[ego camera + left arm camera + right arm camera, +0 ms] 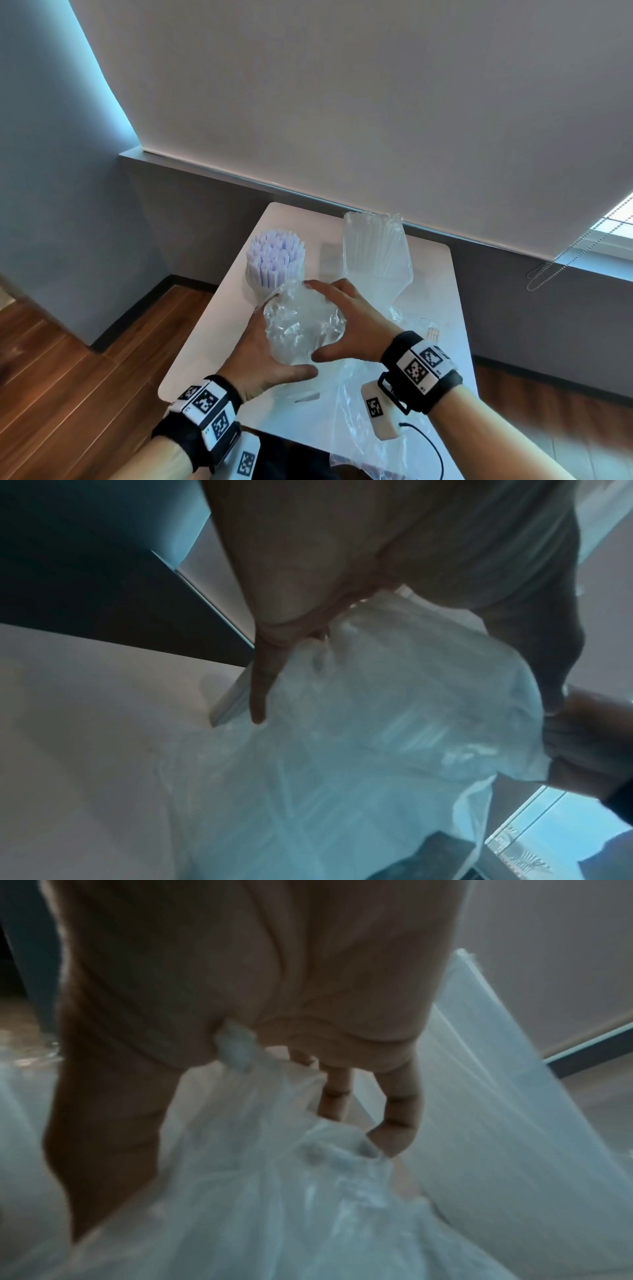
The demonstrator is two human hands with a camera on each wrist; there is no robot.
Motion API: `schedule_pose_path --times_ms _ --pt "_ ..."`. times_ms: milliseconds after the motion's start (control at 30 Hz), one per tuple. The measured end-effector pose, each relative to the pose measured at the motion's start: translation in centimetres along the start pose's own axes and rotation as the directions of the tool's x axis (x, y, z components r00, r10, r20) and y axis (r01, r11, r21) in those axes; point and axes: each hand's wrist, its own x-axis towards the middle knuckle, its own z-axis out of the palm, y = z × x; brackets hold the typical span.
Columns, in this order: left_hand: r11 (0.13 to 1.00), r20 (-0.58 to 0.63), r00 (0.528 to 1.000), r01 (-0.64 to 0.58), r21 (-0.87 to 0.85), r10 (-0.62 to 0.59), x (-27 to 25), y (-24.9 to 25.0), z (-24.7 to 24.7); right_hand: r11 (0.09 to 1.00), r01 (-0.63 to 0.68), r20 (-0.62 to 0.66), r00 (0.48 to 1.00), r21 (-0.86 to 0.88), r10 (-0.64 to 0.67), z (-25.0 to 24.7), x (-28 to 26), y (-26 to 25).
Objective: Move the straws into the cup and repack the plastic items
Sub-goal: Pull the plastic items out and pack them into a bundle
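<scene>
A clear cup packed with several pale lilac straws stands at the table's far left. To its right a clear bag of straws leans upright; it shows in the right wrist view as the straw bag. Between my hands is a crumpled clear plastic bundle. My left hand cups it from the left with the thumb underneath. My right hand curls over it from the right. The wrist views show the bundle against each palm, with curled fingers on it.
The white table is small, with wood floor to its left. A flat clear plastic bag lies at the near edge under my right wrist. A small label lies at the right. A grey wall stands behind.
</scene>
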Motion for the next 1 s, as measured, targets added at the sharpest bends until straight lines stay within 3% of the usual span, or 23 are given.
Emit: schedule_pose_path --times_ms 100,300,567,1000 --pt "0.997 -0.019 1.000 -0.006 -0.073 0.005 0.6 0.4 0.0 1.000 -0.002 -0.015 1.000 0.001 0.002 0.0 0.4 -0.3" --pt "0.988 -0.012 0.993 0.116 -0.101 -0.118 0.7 -1.3 0.0 0.995 -0.092 0.113 0.990 0.045 0.087 -0.8 0.4 0.4" --pt "0.986 -0.016 0.989 0.148 -0.078 -0.150 0.4 -1.4 0.8 0.997 0.004 -0.093 0.996 -0.074 -0.011 -0.2 0.9 0.4" --pt "0.984 0.007 0.984 0.176 -0.039 -0.175 0.9 -2.1 1.2 0.993 0.106 -0.168 0.979 -0.054 -0.114 -0.1 1.1 -0.1"
